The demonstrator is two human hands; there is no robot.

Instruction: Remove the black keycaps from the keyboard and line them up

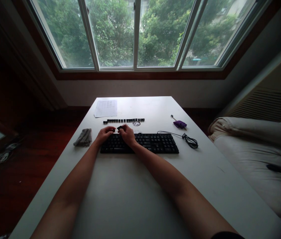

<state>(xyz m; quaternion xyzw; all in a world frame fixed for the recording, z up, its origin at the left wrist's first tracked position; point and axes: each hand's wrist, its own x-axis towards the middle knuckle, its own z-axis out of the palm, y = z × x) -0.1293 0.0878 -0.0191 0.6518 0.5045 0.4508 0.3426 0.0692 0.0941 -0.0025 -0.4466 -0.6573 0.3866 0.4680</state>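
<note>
A black keyboard (152, 142) lies across the white table in front of me. At its upper left edge, my left hand (105, 134) has thumb and fingers pinched together; whatever they hold is too small to make out. Close beside it, my right hand (127, 134) grips a small black tool (119, 127) with thin, light wire-like parts pointing toward the left fingers. Behind both hands stretches a row of loose black keycaps (124, 120). A small clear round dish (136, 123) sits just in front of that row. My right hand and forearm hide part of the keyboard.
Left of the keyboard lies a grey cloth (83, 137). A printed paper sheet (105, 108) rests at the table's far left. On the right are a purple brush-like item (179, 124) and the coiled cable (190, 141). A pale sofa (252, 156) stands beside the table (120, 192).
</note>
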